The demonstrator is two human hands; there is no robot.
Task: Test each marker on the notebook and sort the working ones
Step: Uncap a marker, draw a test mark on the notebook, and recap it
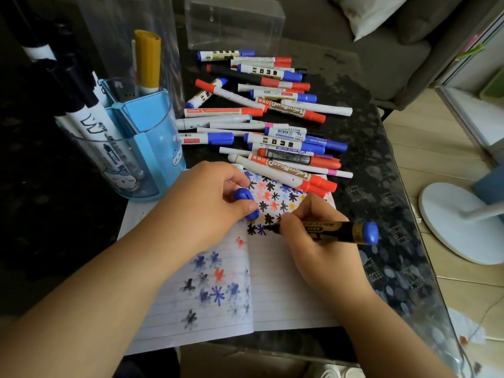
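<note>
Testing a marker (335, 231) gripped in our right hand (313, 241), left hand (212, 200) holding its cap (246, 203); many stars drawn on the notebook (286, 282), a pile (261, 113) untested.

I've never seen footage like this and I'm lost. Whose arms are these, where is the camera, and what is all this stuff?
There is one picture, taken by a camera worn on a person's head, looking down at their own hands. The right hand holds an uncapped black marker with a blue end, its tip on the open lined notebook, beside star-shaped test marks. The left hand holds the marker's blue cap. Behind the notebook, a pile of red and blue markers lies on the dark table. At the left, a blue pen holder holds markers.
</note>
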